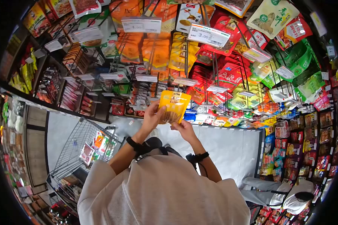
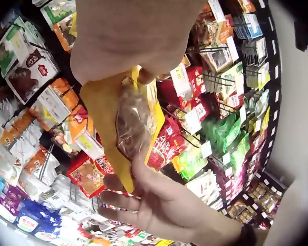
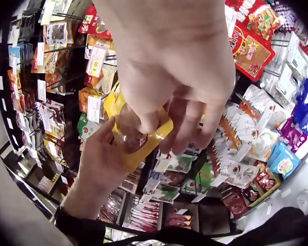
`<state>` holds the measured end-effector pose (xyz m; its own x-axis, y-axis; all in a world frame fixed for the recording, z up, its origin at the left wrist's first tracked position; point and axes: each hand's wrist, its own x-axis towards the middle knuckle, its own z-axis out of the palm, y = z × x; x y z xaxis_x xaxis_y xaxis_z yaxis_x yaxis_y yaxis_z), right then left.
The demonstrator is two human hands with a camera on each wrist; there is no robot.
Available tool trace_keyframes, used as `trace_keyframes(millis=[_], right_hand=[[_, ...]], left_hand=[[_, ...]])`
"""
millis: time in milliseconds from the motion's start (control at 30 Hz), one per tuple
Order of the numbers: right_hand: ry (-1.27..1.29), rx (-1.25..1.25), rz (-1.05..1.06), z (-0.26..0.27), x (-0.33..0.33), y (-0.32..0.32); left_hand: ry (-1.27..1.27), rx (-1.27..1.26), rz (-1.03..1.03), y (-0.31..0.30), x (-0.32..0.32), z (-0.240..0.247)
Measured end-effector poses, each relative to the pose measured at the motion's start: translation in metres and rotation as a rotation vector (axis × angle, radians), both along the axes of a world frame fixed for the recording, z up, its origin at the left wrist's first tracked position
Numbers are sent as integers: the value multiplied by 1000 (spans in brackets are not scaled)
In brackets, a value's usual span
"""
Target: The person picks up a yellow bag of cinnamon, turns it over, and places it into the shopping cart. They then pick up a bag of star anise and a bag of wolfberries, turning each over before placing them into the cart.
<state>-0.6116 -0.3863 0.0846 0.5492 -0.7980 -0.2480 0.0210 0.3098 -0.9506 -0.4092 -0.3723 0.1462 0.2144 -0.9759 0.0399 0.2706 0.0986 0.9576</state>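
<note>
While both arms reached up toward the shelving, the left hand (image 1: 152,116) gripped the yellow pouch (image 1: 174,107) by its left edge, fingers curled round it, & the right hand (image 1: 184,129) pinched the pouch's bottom end btwn thumb & fingers from below. Pouch was held upright in mid-air, front toward the person, just in front of the display rack (image 1: 214,75) but apart from it. Its clear window showed brownish contents in the left wrist view. Black straps (image 1: 133,144) sat on both wrists. Behind the pouch the rack carried rows of hanging pkts: orange & yellow at centre, red to the right, green further right, w/ white price cards on the hooks, incl. a 3.00 tag (image 1: 208,35) & a 4.00 tag (image 1: 141,24). Blue pkts (image 1: 189,116) lay on the low shelf just beside the right hand. Near the left elbow stood a wire shopping cart (image 1: 69,150) w/ a few colourful packs (image 1: 101,144) inside. Well apart at lower right, a second person (image 1: 289,195) in light clothes crouched by the floor-level shelves.
</note>
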Motion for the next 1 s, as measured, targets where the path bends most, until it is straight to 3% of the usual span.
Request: trace_keyframes(millis=[133,367,800,1000], right_hand=[[9,-26,-97,20,9,-24],[42,-96,-259,43,22,-53],[104,-109,-212,47,28,-77],[67,-90,-184,38,25,-100]], left_hand=[[-16,-49,-1,-39,6,3],[20,-60,-181,-81,19,18],[-117,-57,-246,-104,35,22],[-260,-146,-105,-111,31,16]])
